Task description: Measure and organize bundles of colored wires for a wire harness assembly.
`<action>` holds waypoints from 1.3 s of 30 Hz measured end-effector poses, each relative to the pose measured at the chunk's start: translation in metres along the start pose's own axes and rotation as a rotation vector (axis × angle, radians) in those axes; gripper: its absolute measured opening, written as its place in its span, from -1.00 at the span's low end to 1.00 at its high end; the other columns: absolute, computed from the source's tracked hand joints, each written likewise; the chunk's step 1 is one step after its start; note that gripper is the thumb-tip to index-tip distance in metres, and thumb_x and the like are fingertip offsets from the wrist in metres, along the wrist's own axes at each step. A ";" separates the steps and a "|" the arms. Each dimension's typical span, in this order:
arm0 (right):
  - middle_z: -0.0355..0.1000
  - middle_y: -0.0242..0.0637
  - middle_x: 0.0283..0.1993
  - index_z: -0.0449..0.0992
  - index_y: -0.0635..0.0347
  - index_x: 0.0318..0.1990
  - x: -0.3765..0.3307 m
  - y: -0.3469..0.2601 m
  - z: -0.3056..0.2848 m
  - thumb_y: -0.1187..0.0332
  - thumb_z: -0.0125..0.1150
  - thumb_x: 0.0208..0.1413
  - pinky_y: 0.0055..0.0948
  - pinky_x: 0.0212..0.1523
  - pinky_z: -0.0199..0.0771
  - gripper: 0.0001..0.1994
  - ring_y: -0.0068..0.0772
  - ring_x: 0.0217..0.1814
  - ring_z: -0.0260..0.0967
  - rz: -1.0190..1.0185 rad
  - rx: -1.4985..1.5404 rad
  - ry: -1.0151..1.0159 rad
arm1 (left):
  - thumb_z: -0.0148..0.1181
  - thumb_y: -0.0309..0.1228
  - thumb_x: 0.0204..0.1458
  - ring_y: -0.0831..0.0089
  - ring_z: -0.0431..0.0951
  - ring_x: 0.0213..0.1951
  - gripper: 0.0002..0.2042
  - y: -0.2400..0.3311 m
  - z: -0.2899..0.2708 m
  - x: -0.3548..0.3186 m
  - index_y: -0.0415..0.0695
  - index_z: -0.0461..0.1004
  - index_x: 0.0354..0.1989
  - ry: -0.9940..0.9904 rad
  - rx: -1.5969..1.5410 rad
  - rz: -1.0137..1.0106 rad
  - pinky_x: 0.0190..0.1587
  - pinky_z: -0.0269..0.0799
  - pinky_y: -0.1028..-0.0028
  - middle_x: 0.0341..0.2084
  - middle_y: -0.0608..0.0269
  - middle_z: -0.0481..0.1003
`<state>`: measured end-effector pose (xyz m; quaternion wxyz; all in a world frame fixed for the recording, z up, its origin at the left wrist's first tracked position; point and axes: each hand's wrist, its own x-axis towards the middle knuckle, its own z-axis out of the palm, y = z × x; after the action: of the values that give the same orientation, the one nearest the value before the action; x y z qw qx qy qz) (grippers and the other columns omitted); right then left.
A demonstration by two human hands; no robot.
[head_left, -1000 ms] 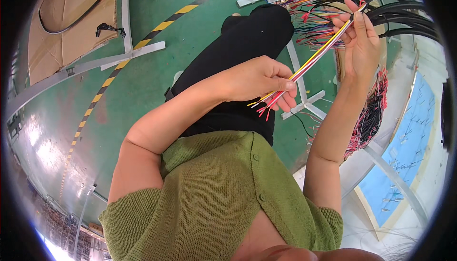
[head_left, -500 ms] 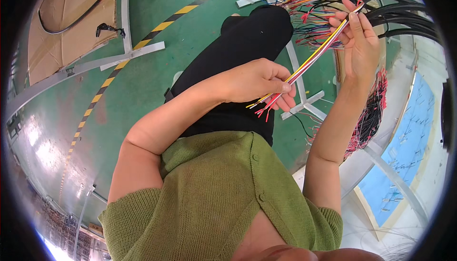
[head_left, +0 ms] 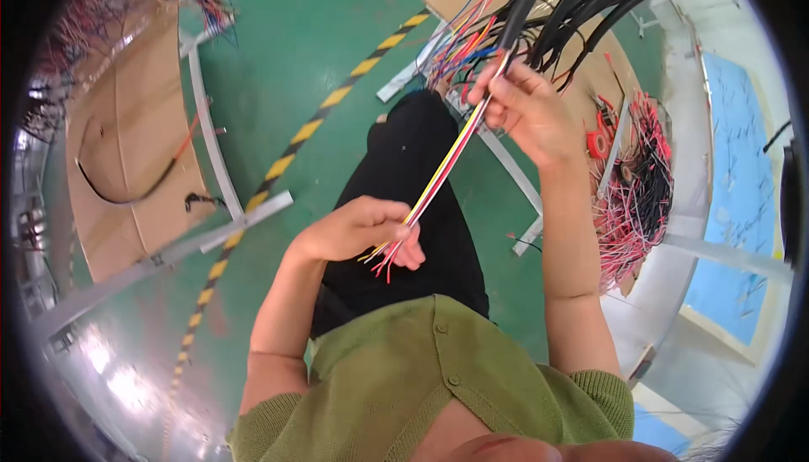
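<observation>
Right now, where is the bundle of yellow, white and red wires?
In the head view, the wire bundle slants near the centre, between left hand and right hand, over the black trousers.

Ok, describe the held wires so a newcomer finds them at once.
Find the black trousers, mid-picture. Over them, the wires slant from the right hand down to the left hand. Unlike the fanned wires farther up, these run straight, held by both hands.

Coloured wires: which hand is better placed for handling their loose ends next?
Probably the left hand: it holds the coloured wires close to their loose ends, while the right hand grips them farther up, near the black cable.
</observation>
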<state>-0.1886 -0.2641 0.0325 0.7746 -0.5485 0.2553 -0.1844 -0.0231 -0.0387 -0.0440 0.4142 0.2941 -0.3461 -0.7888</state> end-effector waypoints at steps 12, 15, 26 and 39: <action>0.48 -0.15 -0.19 0.35 0.50 0.08 -0.003 -0.012 0.010 0.34 0.00 0.27 -0.54 -0.24 0.57 -0.63 -0.58 -0.31 0.45 -0.034 0.068 -0.202 | -0.08 -0.38 0.25 0.25 0.62 -0.28 -0.79 0.022 -0.007 -0.032 -0.30 0.39 -0.26 -0.083 -0.022 -0.115 -0.21 0.54 0.39 -0.35 -0.02 0.56; 0.48 -0.15 -0.20 0.38 0.49 0.04 -0.003 -0.015 0.014 0.38 0.03 0.25 -0.55 -0.27 0.56 -0.67 -0.59 -0.32 0.44 -0.031 0.011 -0.191 | -0.06 -0.38 0.24 0.24 0.62 -0.28 -0.79 0.015 -0.010 -0.035 -0.31 0.39 -0.25 -0.096 -0.064 -0.128 -0.20 0.54 0.37 -0.34 -0.04 0.56; 0.41 -0.18 -0.17 0.42 0.43 -0.02 -0.004 -0.014 0.006 0.50 0.05 0.22 -0.63 -0.31 0.40 -0.77 -0.61 -0.36 0.29 -0.114 -0.168 0.060 | -0.09 -0.36 0.25 0.35 0.61 -0.22 -0.76 0.005 -0.012 -0.035 -0.29 0.43 -0.23 -0.131 -0.001 0.017 -0.14 0.54 0.40 -0.28 0.07 0.56; 0.50 -0.19 -0.16 0.43 0.35 -0.02 0.003 -0.004 0.003 0.39 0.09 0.22 -0.49 -0.13 0.55 -0.75 -0.37 -0.11 0.48 -0.168 -0.273 0.059 | 0.02 -0.40 0.21 0.45 0.61 -0.29 -0.79 -0.005 -0.001 -0.044 -0.33 0.46 -0.26 0.132 0.064 0.077 -0.23 0.53 0.51 -0.36 0.13 0.57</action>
<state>-0.1844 -0.2643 0.0367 0.6667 -0.6624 0.2539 -0.2284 -0.0032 0.0002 -0.0407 0.4566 0.3449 -0.3543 -0.7396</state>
